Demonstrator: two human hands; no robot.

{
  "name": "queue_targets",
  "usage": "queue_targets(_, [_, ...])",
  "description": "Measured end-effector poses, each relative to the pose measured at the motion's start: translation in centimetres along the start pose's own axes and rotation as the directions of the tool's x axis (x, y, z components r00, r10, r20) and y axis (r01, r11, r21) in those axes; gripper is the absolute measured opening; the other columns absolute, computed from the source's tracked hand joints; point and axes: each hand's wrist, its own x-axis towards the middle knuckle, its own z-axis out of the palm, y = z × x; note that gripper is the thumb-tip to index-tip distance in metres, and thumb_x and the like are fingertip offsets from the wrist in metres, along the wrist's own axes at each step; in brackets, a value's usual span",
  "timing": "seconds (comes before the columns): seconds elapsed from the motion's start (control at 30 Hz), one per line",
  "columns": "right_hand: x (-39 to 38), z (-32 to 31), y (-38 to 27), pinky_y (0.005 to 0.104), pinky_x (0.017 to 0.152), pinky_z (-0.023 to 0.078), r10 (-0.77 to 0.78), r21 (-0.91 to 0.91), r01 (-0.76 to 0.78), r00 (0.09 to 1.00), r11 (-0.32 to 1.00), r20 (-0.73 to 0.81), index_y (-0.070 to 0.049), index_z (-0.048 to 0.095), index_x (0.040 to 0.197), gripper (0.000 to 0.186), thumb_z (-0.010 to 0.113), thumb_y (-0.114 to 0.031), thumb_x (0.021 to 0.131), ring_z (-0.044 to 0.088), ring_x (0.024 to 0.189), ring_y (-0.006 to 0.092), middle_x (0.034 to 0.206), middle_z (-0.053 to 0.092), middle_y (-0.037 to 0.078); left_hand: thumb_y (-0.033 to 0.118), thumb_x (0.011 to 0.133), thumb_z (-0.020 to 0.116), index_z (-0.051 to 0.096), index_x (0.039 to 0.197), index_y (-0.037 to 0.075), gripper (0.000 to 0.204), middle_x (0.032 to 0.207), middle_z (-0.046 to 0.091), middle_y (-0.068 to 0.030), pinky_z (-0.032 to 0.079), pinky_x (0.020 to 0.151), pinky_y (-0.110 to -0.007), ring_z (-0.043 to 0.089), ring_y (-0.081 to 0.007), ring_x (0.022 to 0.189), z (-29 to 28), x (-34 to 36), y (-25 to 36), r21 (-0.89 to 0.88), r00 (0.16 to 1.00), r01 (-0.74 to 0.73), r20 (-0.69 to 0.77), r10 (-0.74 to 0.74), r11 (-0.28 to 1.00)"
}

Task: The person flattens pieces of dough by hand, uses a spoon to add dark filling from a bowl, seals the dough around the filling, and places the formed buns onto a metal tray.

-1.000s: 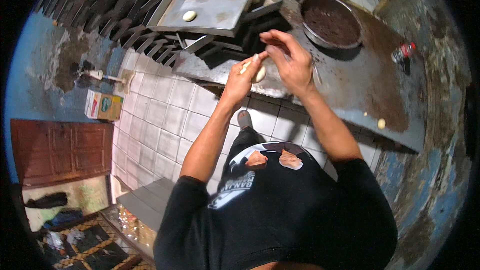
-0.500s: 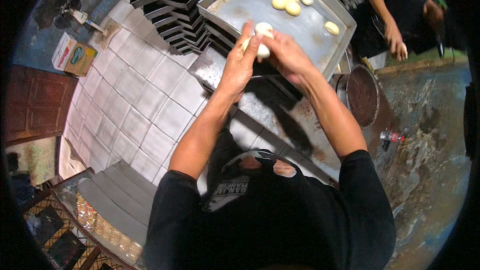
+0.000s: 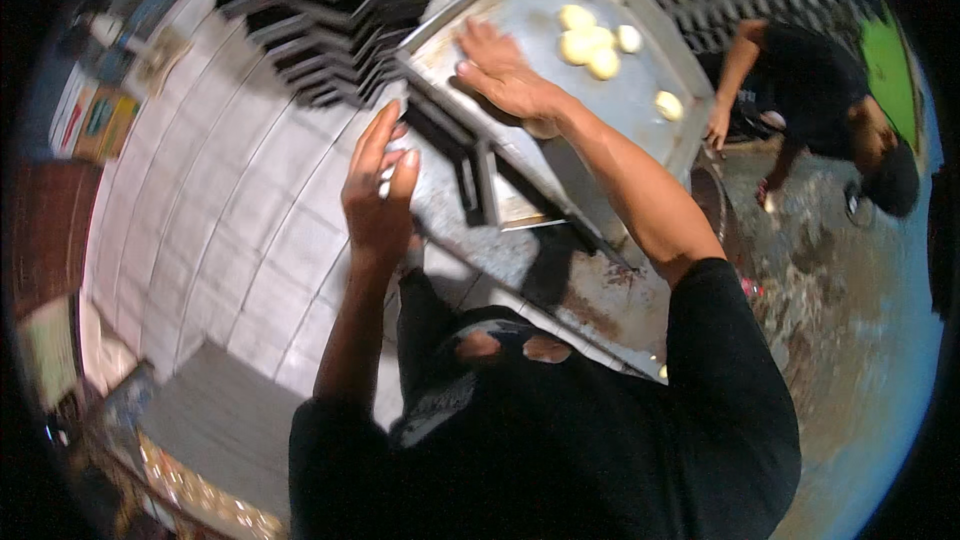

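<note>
My right hand (image 3: 507,75) reaches over the near left part of a metal baking tray (image 3: 660,15), palm down with its fingers stretched out. A pale round piece (image 3: 541,128) shows partly beneath its wrist; I cannot make out what it is. Farther right on the tray, several pale yellow dough balls (image 3: 590,43) sit in a cluster. A whiter dough ball (image 3: 628,38) lies beside them, and another dough ball (image 3: 669,105) is near the right rim. Left of the tray, my left hand (image 3: 378,180) is raised, fingers up and thumb apart, with no dough visible in it.
Stacked dark metal trays (image 3: 320,20) stand at the far left, and more behind the tray. A co-worker in black (image 3: 815,75) bends over at the right. A cardboard box (image 3: 95,120) is on the tiled floor (image 3: 250,230). Packaged goods (image 3: 200,485) lie at lower left.
My hands were together around pale dough pieces at the tray's near edge. They have parted: the right over the tray, the left down and leftward. The co-worker has bent farther right.
</note>
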Motion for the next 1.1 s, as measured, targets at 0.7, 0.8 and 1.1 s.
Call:
queue_targets(0.7, [-35.1,-8.2,-11.0,0.0304,0.076,0.055,0.318,0.224,-0.231,0.560,0.947,-0.765,0.002,0.065,0.109,0.028,0.076,-0.008,0.085,0.066,0.095,0.0233,0.110,0.062,0.015,0.029,0.109,0.042,0.049,0.133,-0.003,0.040,0.117,0.060,-0.0104,0.051,0.086,-0.030,0.059,-0.0160,0.101,22.3,-13.7,8.6,-0.461,0.736,0.603,0.635,-0.232,0.651])
queue_targets(0.8, [-43.2,-3.9,-13.3,0.0333,0.076,0.054,0.406,0.334,-0.233,0.453,0.913,-0.794,0.004,0.064,0.112,0.029,0.074,-0.002,0.085,0.067,0.089,0.0267,0.099,0.066,0.015,0.037,0.109,0.044,0.058,0.098,0.004,0.037,0.085,0.057,-0.0009,0.044,0.064,-0.025,0.052,-0.0079,0.074,26.1,-20.9,9.4,-0.421,0.791,0.502,0.577,-0.204,0.755])
queue_targets(1.1, [-62.2,5.1,-16.2,0.0267,0.089,0.050,0.921,0.909,0.407,0.311,0.091,-0.232,0.002,0.058,0.123,0.031,0.069,-0.005,0.094,0.063,0.097,0.0123,0.107,0.068,0.006,0.051,0.106,0.044,0.064,0.096,0.002,0.053,0.079,0.060,-0.0033,0.042,0.059,-0.025,0.053,-0.0099,0.070,31.9,-37.5,5.5,-0.095,0.662,0.315,0.735,-0.147,0.944])
